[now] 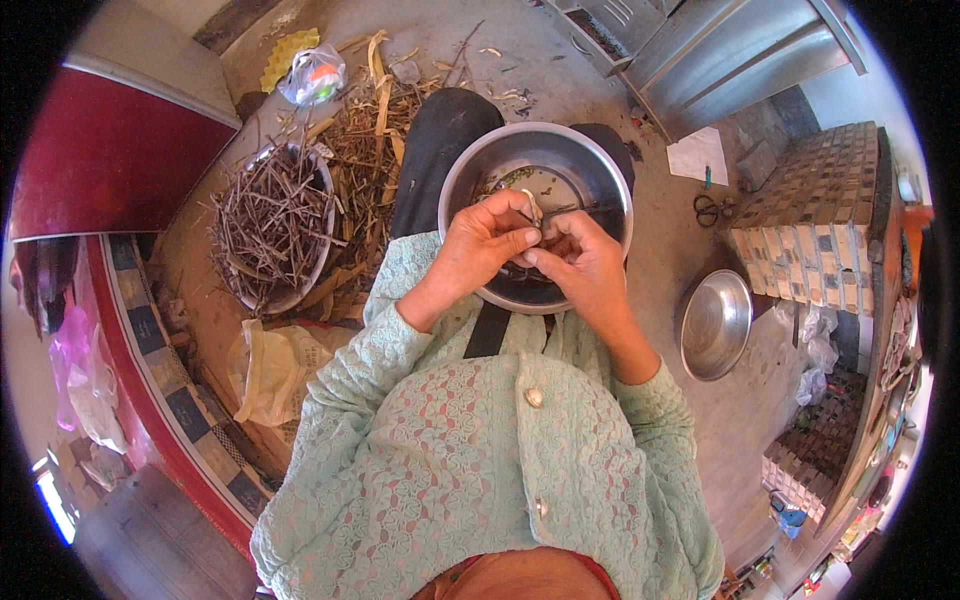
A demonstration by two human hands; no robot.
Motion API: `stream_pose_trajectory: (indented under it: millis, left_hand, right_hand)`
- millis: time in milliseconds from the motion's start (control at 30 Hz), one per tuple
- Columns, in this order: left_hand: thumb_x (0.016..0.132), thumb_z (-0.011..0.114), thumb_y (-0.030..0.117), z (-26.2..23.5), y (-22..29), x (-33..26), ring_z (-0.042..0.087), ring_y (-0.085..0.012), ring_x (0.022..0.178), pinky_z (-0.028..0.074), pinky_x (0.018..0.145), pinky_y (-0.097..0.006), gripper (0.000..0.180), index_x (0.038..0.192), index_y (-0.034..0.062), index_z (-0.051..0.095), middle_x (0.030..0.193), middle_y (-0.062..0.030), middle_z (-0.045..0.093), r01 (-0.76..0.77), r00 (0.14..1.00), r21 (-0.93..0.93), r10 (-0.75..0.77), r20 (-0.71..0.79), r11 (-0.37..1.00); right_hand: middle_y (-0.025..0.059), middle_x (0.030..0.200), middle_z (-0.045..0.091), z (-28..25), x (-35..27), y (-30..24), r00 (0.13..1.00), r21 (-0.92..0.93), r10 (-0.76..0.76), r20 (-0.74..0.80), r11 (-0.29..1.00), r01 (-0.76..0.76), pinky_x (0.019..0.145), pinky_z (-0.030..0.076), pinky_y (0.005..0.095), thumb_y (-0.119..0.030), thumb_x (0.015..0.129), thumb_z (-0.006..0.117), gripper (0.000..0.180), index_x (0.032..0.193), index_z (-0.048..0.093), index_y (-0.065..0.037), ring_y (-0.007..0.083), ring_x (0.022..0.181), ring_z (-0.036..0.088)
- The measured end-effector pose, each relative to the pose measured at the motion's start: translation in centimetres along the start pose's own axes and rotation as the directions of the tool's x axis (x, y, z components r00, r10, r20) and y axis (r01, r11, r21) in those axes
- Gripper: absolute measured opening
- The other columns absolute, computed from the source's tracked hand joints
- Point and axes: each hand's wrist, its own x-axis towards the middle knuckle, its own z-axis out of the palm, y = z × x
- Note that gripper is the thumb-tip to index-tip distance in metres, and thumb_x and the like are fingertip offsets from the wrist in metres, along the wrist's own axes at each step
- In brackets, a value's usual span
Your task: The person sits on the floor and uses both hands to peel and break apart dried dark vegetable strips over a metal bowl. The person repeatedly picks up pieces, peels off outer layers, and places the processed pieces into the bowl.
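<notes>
A metal basin point(450, 190) rests across my lap, with small greenish and dark bits scattered over its bottom. Above it my left hand point(488, 240) and my right hand point(580, 255) meet, fingertips nearly touching. Both pinch between thumb and fingers a small pale and dark piece point(533, 207), thin and pod-like; its exact kind is too small to tell. My fingers cover much of it, and my hands hide part of the basin's near inside.
On the left, a basin heaped with dry twigs point(272, 225) stands beside loose stalks point(365, 150) and a plastic bag point(312, 75). To the right are an empty metal bowl point(717, 325), scissors point(712, 209), a paper sheet point(698, 157) and a tiled brick structure point(805, 230).
</notes>
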Motion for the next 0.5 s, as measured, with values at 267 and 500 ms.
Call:
stream_pose_trajectory:
  millis: [267, 500]
  left_hand:
    - [0.092, 0.053, 0.011, 0.17, 0.71, -0.12, 0.057, -0.0075, 0.079, 0.052, 0.067, -0.022, 0.010, 0.095, 0.0022, 0.054, 0.088, -0.0009, 0.058, 0.010, 1.000, 0.091, -0.011, 0.009, 0.996]
    - [0.091, 0.054, 0.011, 0.06, 0.26, -0.10, 0.056, -0.0072, 0.078, 0.052, 0.068, -0.022, 0.010, 0.091, 0.0009, 0.057, 0.087, -0.0009, 0.059, -0.002, 1.000, 0.113, 0.003, -0.009, 0.994]
  right_hand:
    - [0.0055, 0.073, 0.055, 0.13, 0.08, -0.54, 0.997, -0.122, -0.074, -0.021, 0.990, 0.071, 0.056, 0.046, 0.0250, -0.002, 0.071, 0.072, 0.020, 0.081, 0.054, -0.002, 0.0120, 0.061, 0.055]
    - [0.0086, 0.074, 0.054, 0.30, -0.07, -0.28, 0.987, -0.223, -0.152, -0.043, 0.965, 0.139, 0.056, 0.046, 0.0281, -0.004, 0.074, 0.069, 0.018, 0.082, 0.053, -0.002, 0.0161, 0.060, 0.056]
